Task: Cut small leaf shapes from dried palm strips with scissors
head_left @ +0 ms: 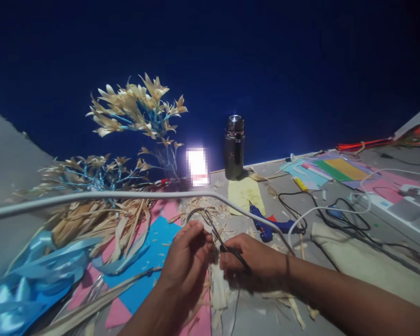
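Black-handled scissors [236,256] are gripped in my right hand [243,261], their narrow blades angled up and left toward my other hand. My left hand [192,247] is closed, thumb against the curled fingers. A thin curved strip [196,211] arcs from its fingertips over to the blade tips; its material is hard to make out. Pale husk-like scraps [219,284] lie below both hands. A pink sheet [201,312] and a blue sheet [145,270] are under and beside my left forearm.
A white cable [101,195] crosses in front of my hands. Behind are a blue glue gun [266,224], a dark flask [234,149] and a dried-flower arrangement [136,107]. Blue ribbon [42,270] lies left; a rolled pale cloth [364,266] and a white laptop-like device [402,210] are right.
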